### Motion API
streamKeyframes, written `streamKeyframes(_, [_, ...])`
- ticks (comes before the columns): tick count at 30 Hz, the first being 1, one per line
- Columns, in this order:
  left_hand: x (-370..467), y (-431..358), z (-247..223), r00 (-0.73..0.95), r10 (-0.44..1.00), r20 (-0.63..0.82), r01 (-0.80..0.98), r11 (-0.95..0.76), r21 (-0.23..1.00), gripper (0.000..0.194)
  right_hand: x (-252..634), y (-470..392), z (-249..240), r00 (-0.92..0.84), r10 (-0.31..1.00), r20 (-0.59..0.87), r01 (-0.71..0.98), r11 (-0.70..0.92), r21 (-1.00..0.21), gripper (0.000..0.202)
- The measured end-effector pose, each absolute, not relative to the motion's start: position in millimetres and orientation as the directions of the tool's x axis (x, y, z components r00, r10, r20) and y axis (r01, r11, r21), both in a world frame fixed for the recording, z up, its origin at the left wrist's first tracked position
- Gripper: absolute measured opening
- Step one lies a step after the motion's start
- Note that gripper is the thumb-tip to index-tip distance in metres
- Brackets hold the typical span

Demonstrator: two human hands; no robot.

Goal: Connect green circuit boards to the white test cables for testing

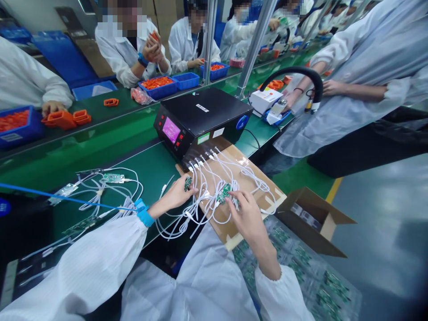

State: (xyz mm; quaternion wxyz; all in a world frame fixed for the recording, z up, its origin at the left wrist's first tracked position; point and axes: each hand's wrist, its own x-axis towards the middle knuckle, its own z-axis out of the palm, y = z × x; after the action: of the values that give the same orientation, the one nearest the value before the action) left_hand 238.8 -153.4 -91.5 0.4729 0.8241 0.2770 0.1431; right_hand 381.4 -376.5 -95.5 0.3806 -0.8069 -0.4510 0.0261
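Observation:
A small green circuit board is held between the fingers of my left hand, which wears a blue wrist strap. My right hand has its fingers apart beside another green circuit board; its fingertips are at that board's right edge, and whether they touch it is unclear. White cables run from the front of a black box with a pink screen and lie tangled around both hands on a brown cardboard sheet.
On the left of the green bench lie more boards with white cables. Trays of boards and an open carton are at the lower right. Co-workers with blue bins face the bench; a person in white stands at right.

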Motion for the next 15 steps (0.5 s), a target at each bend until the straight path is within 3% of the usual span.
streamKeyframes(4, [239,-153,-74,0.803,0.596,-0.028,0.328,-0.401,0.855,0.022,381,-375,-99,0.604,0.741,0.293,0.700,-0.318,-0.640,0.033])
streamKeyframes(12, [243,-150,-55,0.763,0.637,-0.112,0.330,-0.234,0.914,0.028,384,-375,-105,0.626,0.732,0.269,0.664,-0.319,-0.677,0.036])
streamKeyframes(15, [243,-145,-48,0.767,0.639,-0.053,0.321,-0.312,0.894,0.022,387,-375,-107,0.637,0.727,0.257,0.635,-0.306,-0.710,0.035])
